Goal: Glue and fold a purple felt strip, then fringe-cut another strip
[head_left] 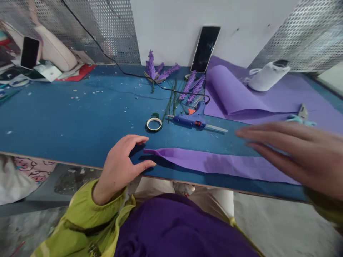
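A long purple strip (214,163), paper or foam sheet, lies along the table's front edge, its left end folded narrow. My left hand (123,159) rests at that end, thumb and fingers apart, with nothing between them. Over the strip's right part hovers my right hand (297,153), blurred, its fingers stretched out and holding nothing; it hides the strip's far right end. Beyond the strip lie a blue glue gun (189,119) with a glue stick in its back and a roll of green tape (154,124).
Purple flower sprigs (154,69) and green stems (174,94) lie at the back. A phone (205,49) leans on the white board. At right are a curled purple sheet (230,89), scissors (302,114) and a white container (269,75). A black cord (107,55) crosses the blue table (66,117).
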{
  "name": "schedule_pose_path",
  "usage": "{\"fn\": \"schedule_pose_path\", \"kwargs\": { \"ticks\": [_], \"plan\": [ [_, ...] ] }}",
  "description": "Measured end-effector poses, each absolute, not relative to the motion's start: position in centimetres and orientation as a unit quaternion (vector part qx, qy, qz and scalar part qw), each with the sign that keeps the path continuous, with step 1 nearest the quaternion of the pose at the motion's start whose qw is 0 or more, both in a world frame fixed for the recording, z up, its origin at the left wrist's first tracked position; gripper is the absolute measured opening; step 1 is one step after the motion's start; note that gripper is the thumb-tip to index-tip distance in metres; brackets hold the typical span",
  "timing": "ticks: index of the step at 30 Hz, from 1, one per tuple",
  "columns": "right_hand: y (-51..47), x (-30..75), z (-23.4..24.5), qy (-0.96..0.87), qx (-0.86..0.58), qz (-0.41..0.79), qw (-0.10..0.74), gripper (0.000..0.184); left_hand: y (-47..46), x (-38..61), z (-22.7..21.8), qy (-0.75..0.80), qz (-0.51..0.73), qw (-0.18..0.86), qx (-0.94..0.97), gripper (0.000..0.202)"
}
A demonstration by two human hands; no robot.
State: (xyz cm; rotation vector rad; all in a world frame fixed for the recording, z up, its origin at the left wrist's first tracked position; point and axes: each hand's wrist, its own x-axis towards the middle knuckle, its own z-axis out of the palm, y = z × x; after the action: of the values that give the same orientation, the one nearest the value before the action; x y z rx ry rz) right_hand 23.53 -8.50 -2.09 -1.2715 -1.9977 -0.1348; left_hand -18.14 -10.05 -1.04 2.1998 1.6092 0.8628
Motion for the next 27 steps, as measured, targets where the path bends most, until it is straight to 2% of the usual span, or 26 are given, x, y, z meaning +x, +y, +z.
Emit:
{"fn": "schedule_pose_path", "kwargs": {
  "ticks": [5,7,9,11,16,19,22,24,27],
  "plan": [
    [0.6,20.3,-0.3,-0.847,-0.438,-0.059,0.296,0.040,-10.0,-17.9,-1.0,0.557,0.293,0.155,0.761,0.031],
    [4.1,18.1,0.5,-0.903,-0.362,-0.037,0.227,0.043,-9.9,-17.5,-0.8,0.549,0.290,0.158,0.768,0.027],
    [7.0,16.4,1.3,-0.962,-0.243,-0.019,0.122,0.047,-9.7,-17.1,-0.7,0.542,0.287,0.158,0.774,0.023],
    [8.9,15.4,1.7,-0.977,-0.199,-0.011,0.070,0.048,-9.6,-16.9,-0.7,0.539,0.287,0.161,0.775,0.017],
    [9.5,14.7,1.7,-0.971,-0.236,-0.028,-0.011,0.036,-9.5,-16.9,-0.7,0.541,0.298,0.180,0.765,0.006],
    [8.8,14.7,1.7,-0.965,-0.263,-0.016,-0.004,0.037,-9.6,-16.8,-0.7,0.546,0.300,0.184,0.760,0.006],
    [7.9,14.9,2.0,-0.959,-0.278,-0.012,0.047,0.062,-9.7,-16.8,-0.6,0.549,0.295,0.186,0.760,0.008],
    [7.0,14.9,2.5,-0.953,-0.283,-0.003,0.105,0.072,-9.7,-16.7,-0.5,0.549,0.293,0.184,0.761,0.013],
    [4.9,14.5,3.5,-0.952,-0.252,0.030,0.171,0.060,-9.7,-16.7,-0.5,0.552,0.292,0.189,0.758,0.010]
  ]
}}
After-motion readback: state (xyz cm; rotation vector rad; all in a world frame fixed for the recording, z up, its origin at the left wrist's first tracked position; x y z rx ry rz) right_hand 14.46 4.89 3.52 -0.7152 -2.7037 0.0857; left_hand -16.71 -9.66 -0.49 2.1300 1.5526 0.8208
